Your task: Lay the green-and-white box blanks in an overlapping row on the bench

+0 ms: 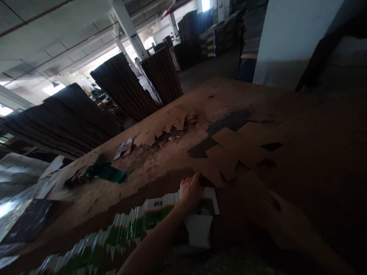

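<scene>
A long slanting row of overlapping green-and-white printed cartons (pixel 153 208), folded flat, runs from the lower left to the middle of the table. At its right end my left hand (pixel 190 191) has its fingers curled over a carton. A white flap (pixel 200 231) sticks out below that hand, and a green-and-white panel (pixel 210 198) shows just to its right. My right hand (pixel 282 214) is farther right, over the dark part of the table and apart from the row. Shadow and blur hide its fingers and anything in them.
Brown cardboard sheets (pixel 229 152) with jagged edges lie beyond my hands on the wooden table (pixel 160 179). Torn scraps (pixel 169 130) and a teal object (pixel 107 172) lie to the left. Tall cardboard stacks (pixel 122 88) and a white pillar (pixel 289 42) stand behind.
</scene>
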Available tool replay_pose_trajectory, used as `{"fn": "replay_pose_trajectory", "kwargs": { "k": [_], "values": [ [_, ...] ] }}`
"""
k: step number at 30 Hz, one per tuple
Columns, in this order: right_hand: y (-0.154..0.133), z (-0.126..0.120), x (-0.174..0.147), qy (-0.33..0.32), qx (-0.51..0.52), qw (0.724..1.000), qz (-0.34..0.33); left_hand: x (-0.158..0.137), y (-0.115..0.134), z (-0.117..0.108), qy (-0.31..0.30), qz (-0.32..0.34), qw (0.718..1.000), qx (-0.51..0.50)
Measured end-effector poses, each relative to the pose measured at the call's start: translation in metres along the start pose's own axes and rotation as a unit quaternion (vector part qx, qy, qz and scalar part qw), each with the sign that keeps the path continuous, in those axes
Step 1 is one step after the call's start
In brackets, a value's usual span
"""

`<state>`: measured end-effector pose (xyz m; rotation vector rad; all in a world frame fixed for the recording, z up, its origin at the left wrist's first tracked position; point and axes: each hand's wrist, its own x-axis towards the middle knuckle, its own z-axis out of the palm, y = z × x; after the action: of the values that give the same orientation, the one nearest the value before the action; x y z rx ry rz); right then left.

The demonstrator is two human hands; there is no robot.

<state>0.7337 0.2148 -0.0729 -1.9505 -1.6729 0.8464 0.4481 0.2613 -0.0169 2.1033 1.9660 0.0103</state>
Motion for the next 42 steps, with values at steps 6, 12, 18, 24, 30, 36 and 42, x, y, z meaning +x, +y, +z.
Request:
{"fn": "replay_pose_trajectory", "kwargs": {
  "k": [6,12,18,24,30,36,42],
  "values": [
    [-0.034,0.078,-0.019,-0.029,-0.012,0.973,-0.231,-0.001,0.002,-0.002,-0.019,0.006,1.0,0.007],
    [-0.011,0.133,-0.029,0.006,-0.097,0.962,-0.254,-0.003,0.002,0.0,-0.005,-0.002,1.0,-0.018],
    [-0.024,0.127,-0.036,0.03,-0.131,0.955,-0.266,-0.005,0.002,0.004,-0.004,0.004,1.0,0.012],
    [-0.04,0.101,-0.024,-0.006,-0.178,0.951,-0.253,-0.012,0.012,0.012,-0.015,0.06,0.997,0.035],
    [-0.04,0.049,0.054,-0.004,-0.179,0.947,-0.268,-0.013,0.011,0.016,-0.024,0.07,0.997,0.034],
    [-0.075,0.044,0.116,0.023,-0.222,0.91,-0.348,-0.018,0.007,0.018,0.0,0.063,0.998,0.002],
    [-0.129,-0.022,0.114,0.078,-0.184,0.897,-0.395,-0.019,0.002,0.02,-0.031,0.114,0.991,-0.065]
  ]
}}
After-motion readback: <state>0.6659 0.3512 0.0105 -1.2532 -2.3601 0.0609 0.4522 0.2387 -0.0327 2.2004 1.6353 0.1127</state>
